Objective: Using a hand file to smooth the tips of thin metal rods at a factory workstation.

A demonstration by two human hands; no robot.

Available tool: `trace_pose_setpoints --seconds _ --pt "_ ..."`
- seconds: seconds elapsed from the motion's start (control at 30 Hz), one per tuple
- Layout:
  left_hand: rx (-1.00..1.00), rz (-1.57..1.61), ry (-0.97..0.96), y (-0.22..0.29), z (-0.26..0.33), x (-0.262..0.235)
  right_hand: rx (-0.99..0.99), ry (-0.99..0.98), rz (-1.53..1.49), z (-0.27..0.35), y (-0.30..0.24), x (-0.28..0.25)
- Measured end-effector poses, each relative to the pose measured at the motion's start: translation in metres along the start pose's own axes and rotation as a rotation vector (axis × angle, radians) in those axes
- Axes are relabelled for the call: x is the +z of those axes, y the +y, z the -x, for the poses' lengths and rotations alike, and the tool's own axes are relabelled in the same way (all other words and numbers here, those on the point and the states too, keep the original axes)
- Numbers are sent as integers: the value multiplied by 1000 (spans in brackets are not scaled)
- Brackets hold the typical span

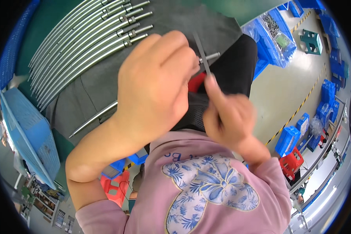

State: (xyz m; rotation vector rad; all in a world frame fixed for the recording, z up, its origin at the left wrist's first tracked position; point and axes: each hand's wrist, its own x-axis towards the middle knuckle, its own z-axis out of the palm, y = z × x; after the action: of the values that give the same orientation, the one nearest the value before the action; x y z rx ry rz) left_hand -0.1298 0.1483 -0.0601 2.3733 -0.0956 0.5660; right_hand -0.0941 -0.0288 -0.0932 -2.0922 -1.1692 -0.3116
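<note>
1. Left hand (156, 82), bare: fingers curled into a closed fist around a slender, bright silver metal rod with a collar near one end (93, 119). The rod runs slantwise beneath the fist, its long plain part emerging at lower left, its collared end at upper right.
2. Right hand (232, 119), bare, slightly blurred: thumb extended, fingers folded in, gripping a thin, flat, grey strip-like tool (201, 48). The strip points up and away and crosses the rod's collared end in the view; whether they touch cannot be told.
3. Pink shirt with a blue-and-white floral bow print (218, 183), worn by the person; below the hands in the view.
4. Dark grey cloth (82, 91), spread under the rod's plain part.
5. Row of similar silver metal rods (80, 48), side by side on the cloth, beyond the left hand, collared ends toward the right.
6. Green tabletop (238, 9), beneath the cloth.
7. Light-blue perforated plastic basket (31, 132), tilted, at the left.
8. Blue plastic bin (261, 45), at upper right, holding small metal parts (270, 23) and clear plastic film.
9. Red plastic stool (290, 162), right, near blue boxes (286, 141).
10. Dark green plastic stool (311, 42), on the pale floor (269, 97), far right.
</note>
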Motion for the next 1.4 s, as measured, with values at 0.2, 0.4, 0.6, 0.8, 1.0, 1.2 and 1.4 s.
trace_pose_setpoints --seconds 0.2,0.4,0.6,0.8,1.0,1.2,1.4 --pt "-9 -2 10 -4 -3 3 86 -19 -43 27 -7 -8" --pt "0 20 15 -6 -1 0 6 97 -13 17 -1 15" --pt "32 16 1 -2 0 0 -52 202 -19 4 5 25" --pt "42 19 12 -4 0 1 -73 170 -54 -13 8 23" --pt "9 16 -14 -3 0 1 -95 204 -96 -9 11 26" --pt "20 33 8 -6 -5 0 -75 168 -144 -9 14 24" --pt "12 20 11 -6 -3 4 -72 158 -91 10 9 19"
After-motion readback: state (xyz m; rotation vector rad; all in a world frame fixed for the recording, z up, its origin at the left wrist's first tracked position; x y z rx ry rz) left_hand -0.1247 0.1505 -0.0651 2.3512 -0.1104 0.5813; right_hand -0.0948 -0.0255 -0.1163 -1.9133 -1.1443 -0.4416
